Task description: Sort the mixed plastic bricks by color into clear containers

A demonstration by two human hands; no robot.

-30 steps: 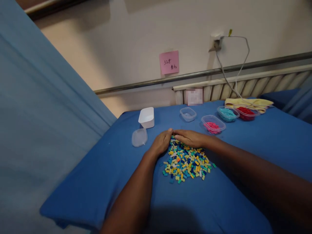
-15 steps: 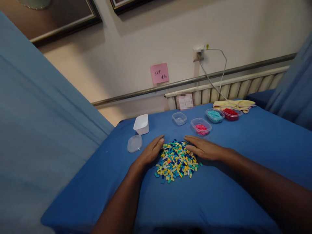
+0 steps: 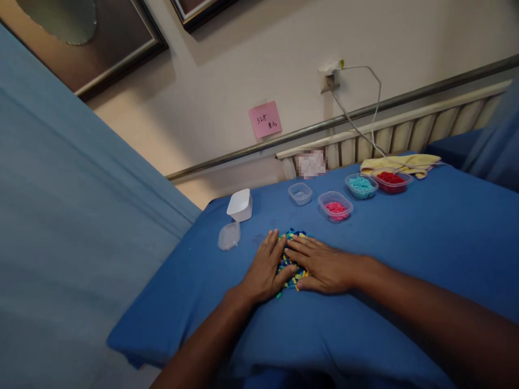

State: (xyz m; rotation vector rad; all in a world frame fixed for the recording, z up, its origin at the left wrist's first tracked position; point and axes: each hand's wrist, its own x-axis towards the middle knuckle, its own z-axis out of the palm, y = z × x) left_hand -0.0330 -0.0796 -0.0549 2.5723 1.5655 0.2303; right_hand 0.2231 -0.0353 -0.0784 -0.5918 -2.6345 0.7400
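A heap of small yellow, blue, green and white pieces (image 3: 291, 266) lies on the blue cloth-covered table (image 3: 405, 227). My left hand (image 3: 265, 268) lies flat on the heap's left side, fingers stretched out. My right hand (image 3: 320, 265) lies flat on its right side, fingers pointing left and almost touching the left hand. Together the hands cover most of the heap; only a few pieces show between and around the fingers. Neither hand grips anything.
Behind the heap stand a white tub (image 3: 240, 205), a clear lid (image 3: 229, 236), an empty clear tub (image 3: 300, 193), and clear tubs of pink (image 3: 335, 206), turquoise (image 3: 361, 185) and red pieces (image 3: 391, 179). A yellow cloth (image 3: 401, 161) lies at the back. A cable hangs from the wall socket.
Both hands have closed in from the sides of the heap and now lie on top of it, pressing the pieces into a tighter pile. The camera has tilted.
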